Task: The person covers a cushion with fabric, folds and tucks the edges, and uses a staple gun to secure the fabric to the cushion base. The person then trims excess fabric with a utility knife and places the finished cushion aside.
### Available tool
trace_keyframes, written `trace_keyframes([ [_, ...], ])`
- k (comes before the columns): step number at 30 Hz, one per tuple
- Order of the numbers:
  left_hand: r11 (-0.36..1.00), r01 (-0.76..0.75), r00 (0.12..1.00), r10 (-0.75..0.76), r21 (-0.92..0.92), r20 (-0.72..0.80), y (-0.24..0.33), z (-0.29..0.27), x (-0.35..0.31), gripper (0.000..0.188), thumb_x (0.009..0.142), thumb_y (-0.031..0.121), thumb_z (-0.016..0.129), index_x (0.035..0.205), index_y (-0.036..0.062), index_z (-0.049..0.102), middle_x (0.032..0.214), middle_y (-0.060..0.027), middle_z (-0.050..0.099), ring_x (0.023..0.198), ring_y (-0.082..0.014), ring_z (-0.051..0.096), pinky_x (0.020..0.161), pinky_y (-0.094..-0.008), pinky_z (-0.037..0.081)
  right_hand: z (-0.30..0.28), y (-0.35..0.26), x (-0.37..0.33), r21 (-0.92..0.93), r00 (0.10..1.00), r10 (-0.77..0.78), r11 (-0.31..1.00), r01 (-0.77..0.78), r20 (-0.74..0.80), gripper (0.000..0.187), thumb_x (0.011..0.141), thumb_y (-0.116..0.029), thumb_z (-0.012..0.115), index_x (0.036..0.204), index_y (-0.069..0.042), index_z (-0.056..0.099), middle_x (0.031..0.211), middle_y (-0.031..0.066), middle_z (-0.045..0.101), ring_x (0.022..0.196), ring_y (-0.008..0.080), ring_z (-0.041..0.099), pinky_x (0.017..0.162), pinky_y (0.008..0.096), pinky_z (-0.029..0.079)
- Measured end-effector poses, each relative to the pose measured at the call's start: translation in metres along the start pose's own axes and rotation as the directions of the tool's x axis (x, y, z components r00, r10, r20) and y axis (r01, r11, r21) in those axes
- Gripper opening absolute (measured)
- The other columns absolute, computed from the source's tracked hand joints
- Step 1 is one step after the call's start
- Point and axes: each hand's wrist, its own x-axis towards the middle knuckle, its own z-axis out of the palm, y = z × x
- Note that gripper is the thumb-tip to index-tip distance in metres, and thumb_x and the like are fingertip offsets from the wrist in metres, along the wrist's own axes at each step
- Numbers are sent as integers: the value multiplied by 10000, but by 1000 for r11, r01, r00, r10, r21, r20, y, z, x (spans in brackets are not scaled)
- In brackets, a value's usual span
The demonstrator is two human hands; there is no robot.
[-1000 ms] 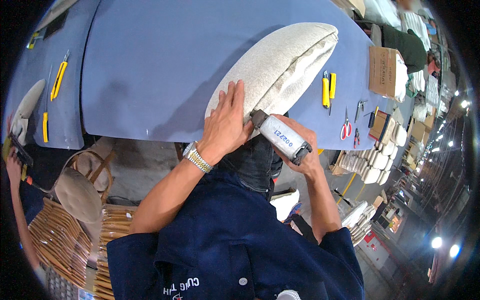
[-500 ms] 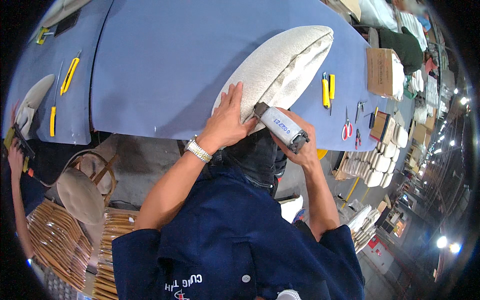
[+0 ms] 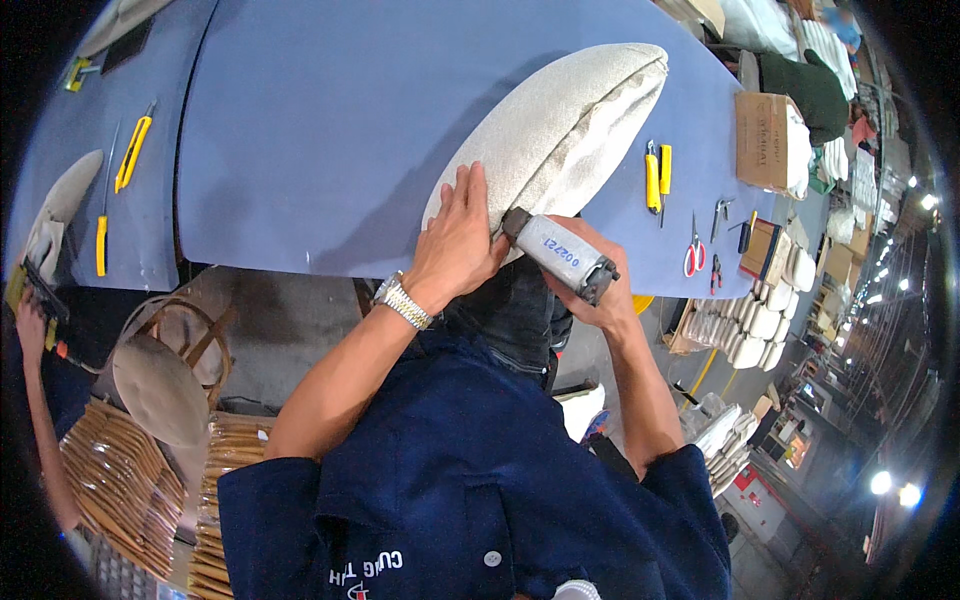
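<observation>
Working the near end of the cushion (image 3: 560, 130), which lies tilted on the blue table (image 3: 320, 130) at about 1 o'clock from the body, its lower corner at the table's near edge. Left hand (image 3: 462, 235) pressed flat on that corner, fingers together and straight; right hand (image 3: 592, 285) clamped around a grey power tool (image 3: 556, 253), nose touching the fabric just beside the left fingertips. Likely mid-fastening along the seam; next calls for keeping the corner pinned and the nose clear of the fingers.

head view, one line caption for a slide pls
Left hand steadies a beige cushion on a blue table; right hand holds a grey tool.
</observation>
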Motion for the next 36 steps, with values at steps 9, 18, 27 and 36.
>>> trace_keyframes([
  [9, 991, -80, 997, 78, -110, -25, -19, -1, -6, 993, 910, 337, 711, 1594, -42, 101, 1616, -348, 221, 1486, -492, 286, 1219, -480, 299, 5, 0, -3, -66, 997, -51, 997, 47, -53, 579, 693, -60, 790, 1257, -66, 658, 1205, 150, 712, 1061, 354, 705, 914, 388, 568],
  [18, 996, 0, 1000, -3, -92, -31, -9, -2, -10, 972, 908, 297, 699, 1595, -42, 101, 1603, -357, 247, 1480, -519, 274, 1224, -494, 290, 0, -4, -7, -49, 999, -54, 997, 54, 0, 596, 696, -63, 788, 1277, -52, 651, 1219, 158, 710, 1079, 352, 704, 928, 396, 564],
  [27, 995, 22, 1000, -23, -100, -13, -5, -4, -12, 979, 880, 222, 723, 1579, -67, 101, 1574, -381, 275, 1454, -556, 290, 1212, -511, 308, -5, 5, 6, 18, 992, -95, 995, 93, 84, 611, 686, -59, 777, 1282, -39, 643, 1213, 170, 708, 1086, 347, 706, 938, 393, 563],
  [36, 989, -29, 994, 14, -143, -107, -14, 3, -11, 980, 856, 202, 739, 1578, -53, 128, 1573, -366, 281, 1421, -580, 325, 1155, -559, 372, 7, -17, 11, 31, 1000, 15, 999, -16, 27, 605, 646, -37, 767, 1240, -52, 650, 1173, 157, 712, 1039, 369, 709, 891, 393, 571],
])
